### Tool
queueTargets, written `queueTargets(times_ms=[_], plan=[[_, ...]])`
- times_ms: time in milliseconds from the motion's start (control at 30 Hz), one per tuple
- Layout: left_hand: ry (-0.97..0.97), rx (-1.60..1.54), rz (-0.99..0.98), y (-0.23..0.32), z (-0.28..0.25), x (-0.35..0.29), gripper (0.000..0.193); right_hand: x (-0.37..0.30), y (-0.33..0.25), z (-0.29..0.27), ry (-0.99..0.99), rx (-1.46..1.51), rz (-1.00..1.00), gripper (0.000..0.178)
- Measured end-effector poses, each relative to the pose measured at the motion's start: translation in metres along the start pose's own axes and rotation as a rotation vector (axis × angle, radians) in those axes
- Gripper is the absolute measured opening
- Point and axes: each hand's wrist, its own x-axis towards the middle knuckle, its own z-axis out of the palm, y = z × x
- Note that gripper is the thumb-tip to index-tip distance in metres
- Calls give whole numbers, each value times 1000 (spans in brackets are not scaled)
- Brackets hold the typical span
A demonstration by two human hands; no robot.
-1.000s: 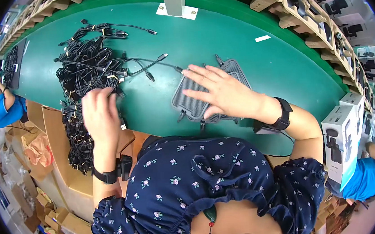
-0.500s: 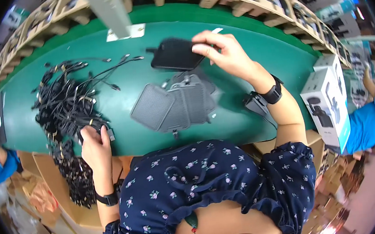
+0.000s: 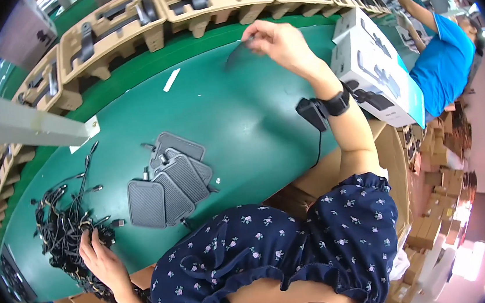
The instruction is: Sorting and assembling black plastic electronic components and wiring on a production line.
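Note:
My right hand (image 3: 279,45) is raised over the far edge of the table, fingers pinching a thin, dark flat pad (image 3: 237,55), smeared by motion and seen nearly edge-on. My left hand (image 3: 104,261) rests with outstretched fingers on a tangled heap of black cables (image 3: 66,230) at the table's left. Between the hands lies an overlapping group of dark grey ribbed pads (image 3: 147,204), with small connectors at some edges. Beside my right wrist, a black device (image 3: 312,112) with a cord touches or nearly touches the wristband.
Moulded brown trays (image 3: 114,32) with black parts line the far side of the green table (image 3: 252,133). A grey post (image 3: 29,122) stands at left. White printed boxes (image 3: 372,69) stand at right, near a co-worker in a blue shirt (image 3: 444,62). A white strip (image 3: 171,80) lies on the table.
The view has turned to the right. My right hand has carried the pad away from the grey pads toward the trays. My left hand's fingers have straightened on the cables.

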Motion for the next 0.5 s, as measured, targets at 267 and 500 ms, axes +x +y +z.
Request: queueTargets(times_ms=[267,500], plan=[[2,57,-29,-4,1,-2,40,17,81,-30,471,-467,160,29],[121,-39,-13,-9,11,9,39,7,63,-4,-342,-294,60,62]])
